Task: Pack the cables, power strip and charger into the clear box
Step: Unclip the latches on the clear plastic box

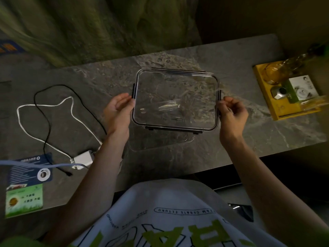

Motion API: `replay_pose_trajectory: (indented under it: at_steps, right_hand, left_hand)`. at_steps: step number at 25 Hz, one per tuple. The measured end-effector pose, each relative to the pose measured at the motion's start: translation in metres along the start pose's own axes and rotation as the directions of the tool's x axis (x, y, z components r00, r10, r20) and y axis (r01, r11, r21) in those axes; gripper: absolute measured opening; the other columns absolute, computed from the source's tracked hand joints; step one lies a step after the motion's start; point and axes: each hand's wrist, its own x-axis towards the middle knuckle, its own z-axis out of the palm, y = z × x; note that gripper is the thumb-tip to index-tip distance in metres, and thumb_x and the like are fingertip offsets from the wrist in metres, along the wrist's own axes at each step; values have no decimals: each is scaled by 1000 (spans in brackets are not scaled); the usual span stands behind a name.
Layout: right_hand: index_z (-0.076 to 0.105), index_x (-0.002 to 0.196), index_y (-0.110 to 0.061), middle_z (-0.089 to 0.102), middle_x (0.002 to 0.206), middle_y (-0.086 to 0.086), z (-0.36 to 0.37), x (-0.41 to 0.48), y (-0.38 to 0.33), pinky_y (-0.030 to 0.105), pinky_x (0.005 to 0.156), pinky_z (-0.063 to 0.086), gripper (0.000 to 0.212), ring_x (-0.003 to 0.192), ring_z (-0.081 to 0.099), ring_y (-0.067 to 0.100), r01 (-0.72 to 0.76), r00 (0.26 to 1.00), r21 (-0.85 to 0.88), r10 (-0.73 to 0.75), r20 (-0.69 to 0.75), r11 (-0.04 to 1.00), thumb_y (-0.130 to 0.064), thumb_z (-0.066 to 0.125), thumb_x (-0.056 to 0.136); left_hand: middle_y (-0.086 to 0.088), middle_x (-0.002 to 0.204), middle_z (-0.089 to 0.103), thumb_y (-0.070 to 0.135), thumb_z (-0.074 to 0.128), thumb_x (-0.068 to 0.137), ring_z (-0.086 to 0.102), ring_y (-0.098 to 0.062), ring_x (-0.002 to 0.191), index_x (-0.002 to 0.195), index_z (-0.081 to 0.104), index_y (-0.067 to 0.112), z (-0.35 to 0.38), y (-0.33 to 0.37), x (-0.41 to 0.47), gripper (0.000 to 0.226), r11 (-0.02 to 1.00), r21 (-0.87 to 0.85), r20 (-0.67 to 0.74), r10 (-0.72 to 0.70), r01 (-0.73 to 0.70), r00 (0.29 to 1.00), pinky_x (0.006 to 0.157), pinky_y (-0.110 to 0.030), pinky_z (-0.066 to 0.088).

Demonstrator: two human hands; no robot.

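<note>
Two hands hold a clear lid (176, 98), rounded rectangle with dark clip flaps on all four sides, just above the clear box (160, 141), whose near rim shows below it on the grey stone-look table (231, 56). Left hand (118, 111) has fingers pressed on the lid's left edge; right hand (231, 113) pinches the right-side clip. Left of the box, well apart: white cable (44, 106) and black cable (48, 122) in loose overlapping loops, white charger (83, 157) block beside the left forearm. A pale blue cable (35, 164) crosses near it; power strip not made out, maybe hidden. Blue leaflet (28, 170) and green card (24, 200), text blurred, unreadable. Right: yellow tray (277, 113) with glass items, a metal piece, a white-green box. White shirt (160, 211) with lime letters, small print not legible.
</note>
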Motion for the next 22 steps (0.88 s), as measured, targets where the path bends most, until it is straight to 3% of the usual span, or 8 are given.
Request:
replay_pose_trajectory:
  at_steps: [2, 5, 9, 17, 20, 22]
  right_hand:
    - [63, 104, -3, 66, 84, 5, -5, 2, 4, 30, 76, 52, 27, 82, 61, 17, -72, 997, 9, 71, 27, 997, -12, 69, 79]
    - [67, 107, -4, 68, 98, 20, -18, 2, 11, 32, 74, 53, 29, 85, 64, 21, -122, 980, -115, 138, 143, 986, -21, 71, 83]
    - [62, 102, -5, 68, 88, 12, -40, 1, 17, 46, 79, 55, 17, 88, 65, 28, -282, 941, -115, 298, 161, 952, -10, 67, 87]
    - [59, 84, -19, 64, 78, 11, -84, 13, 43, 51, 75, 54, 21, 80, 64, 32, -339, 939, -163, 345, 8, 927, 1, 56, 91]
    - [58, 95, -11, 64, 79, 10, -101, 23, 53, 50, 75, 54, 12, 81, 65, 31, -372, 928, -142, 367, -65, 917, 0, 55, 92]
    - [56, 111, -4, 65, 83, 12, -111, 32, 61, 47, 73, 56, 18, 84, 66, 31, -405, 912, -124, 392, -120, 906, -2, 56, 92]
  left_hand:
    - [0, 95, 70, -4, 65, 84, 66, -9, 88, 106, 65, 11, 7, 0, -2, 26, 998, 45, 3, 32, -32, 999, 87, -24, 53]
    - [-4, 103, 69, -3, 63, 86, 66, -9, 92, 113, 64, 8, 18, -4, 0, 29, 987, 139, 4, 82, -81, 997, 86, -20, 53]
    - [-4, 109, 68, -2, 61, 88, 64, -9, 95, 116, 64, 7, 40, -12, 6, 29, 952, 261, 73, 147, -161, 986, 83, -15, 51]
    - [0, 109, 65, -3, 56, 88, 64, -8, 98, 119, 61, 8, 119, -30, 4, 33, 884, 380, 353, 136, -274, 926, 84, -11, 48]
    - [3, 110, 62, -1, 57, 90, 63, -4, 95, 122, 57, 7, 148, -37, 3, 33, 873, 404, 417, 91, -274, 904, 81, -8, 47]
    - [-5, 120, 61, 4, 57, 91, 61, -17, 111, 126, 54, 5, 160, -51, 8, 35, 856, 446, 409, 66, -263, 910, 94, -21, 47]
